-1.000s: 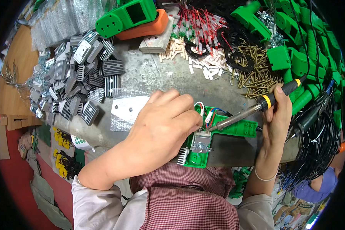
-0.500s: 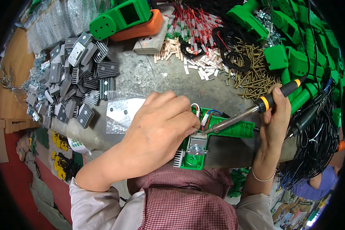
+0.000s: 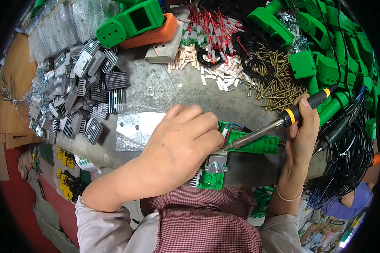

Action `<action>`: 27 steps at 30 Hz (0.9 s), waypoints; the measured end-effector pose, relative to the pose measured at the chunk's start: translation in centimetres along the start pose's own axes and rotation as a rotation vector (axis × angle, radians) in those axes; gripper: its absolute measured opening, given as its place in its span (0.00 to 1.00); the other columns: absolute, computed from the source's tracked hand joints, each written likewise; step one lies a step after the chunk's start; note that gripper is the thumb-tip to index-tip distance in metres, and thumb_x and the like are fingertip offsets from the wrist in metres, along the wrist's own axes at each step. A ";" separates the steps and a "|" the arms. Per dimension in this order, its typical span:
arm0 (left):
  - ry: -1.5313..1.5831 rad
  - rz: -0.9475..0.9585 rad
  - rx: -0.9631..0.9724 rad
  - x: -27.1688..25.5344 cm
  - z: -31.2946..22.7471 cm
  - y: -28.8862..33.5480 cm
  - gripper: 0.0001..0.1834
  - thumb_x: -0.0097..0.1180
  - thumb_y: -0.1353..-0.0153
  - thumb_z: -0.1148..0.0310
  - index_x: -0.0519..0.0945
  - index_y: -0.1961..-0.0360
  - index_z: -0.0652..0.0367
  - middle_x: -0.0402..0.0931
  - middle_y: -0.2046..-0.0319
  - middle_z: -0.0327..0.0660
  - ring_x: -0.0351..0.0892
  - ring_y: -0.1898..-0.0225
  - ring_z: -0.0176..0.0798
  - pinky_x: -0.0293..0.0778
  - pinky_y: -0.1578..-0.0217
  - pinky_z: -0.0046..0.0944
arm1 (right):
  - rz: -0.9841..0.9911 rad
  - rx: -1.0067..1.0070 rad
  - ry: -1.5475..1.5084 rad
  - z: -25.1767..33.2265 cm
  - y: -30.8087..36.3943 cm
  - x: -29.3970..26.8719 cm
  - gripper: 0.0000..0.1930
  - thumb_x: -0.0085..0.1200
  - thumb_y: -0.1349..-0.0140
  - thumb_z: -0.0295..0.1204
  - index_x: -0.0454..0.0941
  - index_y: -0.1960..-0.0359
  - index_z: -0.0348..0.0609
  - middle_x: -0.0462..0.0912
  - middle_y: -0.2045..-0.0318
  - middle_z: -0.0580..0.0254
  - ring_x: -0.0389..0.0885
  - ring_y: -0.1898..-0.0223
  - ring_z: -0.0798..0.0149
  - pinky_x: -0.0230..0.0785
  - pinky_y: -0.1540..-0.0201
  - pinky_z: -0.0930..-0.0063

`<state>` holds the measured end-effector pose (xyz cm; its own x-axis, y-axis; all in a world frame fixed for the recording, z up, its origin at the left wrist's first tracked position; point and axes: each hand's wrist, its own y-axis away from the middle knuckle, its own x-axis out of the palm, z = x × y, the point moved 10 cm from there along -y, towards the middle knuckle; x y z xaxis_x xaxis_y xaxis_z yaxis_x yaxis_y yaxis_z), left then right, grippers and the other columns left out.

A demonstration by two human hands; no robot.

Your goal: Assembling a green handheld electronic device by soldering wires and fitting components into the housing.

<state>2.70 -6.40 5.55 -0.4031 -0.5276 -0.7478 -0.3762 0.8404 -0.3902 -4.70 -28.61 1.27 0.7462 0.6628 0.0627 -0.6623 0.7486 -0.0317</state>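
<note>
In my right hand (image 3: pixel 304 128) is a soldering iron (image 3: pixel 293 114) with a black and yellow handle, its metal shaft slanting down to the left. The tip meets the work at the fingertips of my left hand (image 3: pixel 183 147). Those fingers are pinched together over an open green plastic housing (image 3: pixel 264 142); whatever they hold is hidden. A metal part with a round raised centre (image 3: pixel 215 167) sits in the housing's near end, beside a finned heat sink (image 3: pixel 194 178). Red, blue and white wires (image 3: pixel 229 128) lie in the housing just beyond my fingers.
Finned heat sinks (image 3: pixel 75 90) are heaped at the left. Brass-coloured screws (image 3: pixel 278 80), white pieces (image 3: pixel 221 78) and red-wired indicator lamps (image 3: pixel 211 31) cover the far side. Green housings (image 3: pixel 331 67) and black cables (image 3: pixel 340 164) crowd the right. A clear plastic bag (image 3: pixel 133 130) lies left of my hand.
My left hand has shifted slightly down and right, covering more of the wires. The iron's tip has moved a little left and down with it, and the housing has shifted slightly.
</note>
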 end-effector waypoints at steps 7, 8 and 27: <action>-0.412 0.218 -0.098 -3.8 1.3 0.5 0.10 0.66 0.59 0.72 0.80 0.73 0.58 0.72 0.73 0.39 0.71 0.67 0.46 0.66 0.65 0.42 | -0.033 0.030 0.035 -0.3 0.0 -0.2 0.11 0.50 0.31 0.37 0.72 0.66 0.42 0.63 0.85 0.78 0.52 0.90 0.83 0.41 0.88 0.84; -0.308 0.280 -0.095 -3.9 1.5 0.8 0.11 0.66 0.59 0.71 0.82 0.71 0.57 0.73 0.71 0.38 0.72 0.65 0.46 0.67 0.62 0.43 | -0.001 0.022 0.013 -0.2 0.0 0.0 0.10 0.51 0.32 0.36 0.72 0.65 0.42 0.64 0.83 0.76 0.54 0.89 0.83 0.44 0.88 0.85; 0.389 0.233 0.004 2.0 2.4 -3.1 0.14 0.66 0.54 0.78 0.84 0.63 0.59 0.80 0.69 0.38 0.74 0.59 0.43 0.73 0.56 0.42 | 0.001 -0.022 0.047 0.3 0.2 0.2 0.12 0.48 0.30 0.38 0.71 0.65 0.42 0.64 0.86 0.77 0.52 0.90 0.84 0.42 0.87 0.85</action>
<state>5.04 -9.81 4.00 -0.7606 -0.3309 -0.5586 -0.2352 0.9424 -0.2380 -4.73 -28.33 1.53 0.7480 0.6636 0.0153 -0.6621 0.7475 -0.0534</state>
